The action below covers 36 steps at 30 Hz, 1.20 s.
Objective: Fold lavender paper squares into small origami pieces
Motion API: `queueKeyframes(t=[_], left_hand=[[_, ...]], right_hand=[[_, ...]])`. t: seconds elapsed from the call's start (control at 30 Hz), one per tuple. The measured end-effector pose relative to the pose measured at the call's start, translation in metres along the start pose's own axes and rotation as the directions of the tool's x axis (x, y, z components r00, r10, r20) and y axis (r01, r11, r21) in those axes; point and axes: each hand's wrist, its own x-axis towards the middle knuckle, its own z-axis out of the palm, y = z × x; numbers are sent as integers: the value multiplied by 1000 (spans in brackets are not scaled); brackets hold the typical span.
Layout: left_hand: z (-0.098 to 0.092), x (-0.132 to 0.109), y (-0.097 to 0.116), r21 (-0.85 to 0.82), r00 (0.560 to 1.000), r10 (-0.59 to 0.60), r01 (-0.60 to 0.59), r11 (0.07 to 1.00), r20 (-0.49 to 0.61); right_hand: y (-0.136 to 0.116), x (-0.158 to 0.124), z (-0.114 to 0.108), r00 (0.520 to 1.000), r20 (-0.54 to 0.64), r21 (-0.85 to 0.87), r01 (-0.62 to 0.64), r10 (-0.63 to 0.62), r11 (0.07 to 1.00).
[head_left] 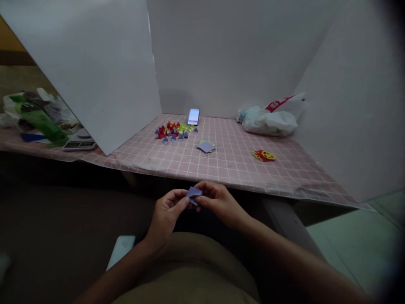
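Observation:
A small folded piece of purple paper point(194, 192) is held between my two hands, in front of the table's near edge. My left hand point(169, 209) pinches its left side between thumb and fingers. From the right, my right hand point(218, 202) grips the other side with thumb and index finger. Beyond them on the table lies a small stack of square paper point(206, 147), purple on top with green showing beneath. Farther back stand several folded paper pieces point(173, 138) in purple, red, orange and yellow.
A lit phone point(193, 116) leans at the back. To the right are yellow and red cut-out shapes point(265, 156) and a white plastic bag point(270, 120). White panels point(126, 84) enclose the table point(230, 169). Left of them are a green bottle point(42, 122) and a scale point(80, 145).

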Motion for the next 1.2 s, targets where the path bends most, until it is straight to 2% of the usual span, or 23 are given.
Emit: queueKeyframes(t=[0.2, 0.5, 0.77, 0.9, 1.07, 1.2], left_hand=[[5, -3, 7, 57, 998, 40, -37, 998, -52], [5, -3, 6, 81, 997, 13, -6, 997, -79], [1, 0, 2, 72, 996, -2, 9, 997, -95], [0, 0, 2, 126, 998, -11, 18, 992, -63], [-3, 1, -2, 115, 995, -25, 36, 993, -96], [-3, 1, -4, 97, 996, -8, 17, 995, -90]], right_hand=[[2, -3, 7, 998, -49, -70, 40, -44, 997], [7, -7, 9, 991, -104, -191, 66, -87, 979], [4, -5, 6, 986, -136, -216, 61, -92, 974], [1, -6, 6, 985, -134, -262, 70, -108, 963], [-4, -5, 1, 980, -142, -295, 91, -137, 951], [-1, -4, 1, 990, -99, -284, 64, -96, 957]])
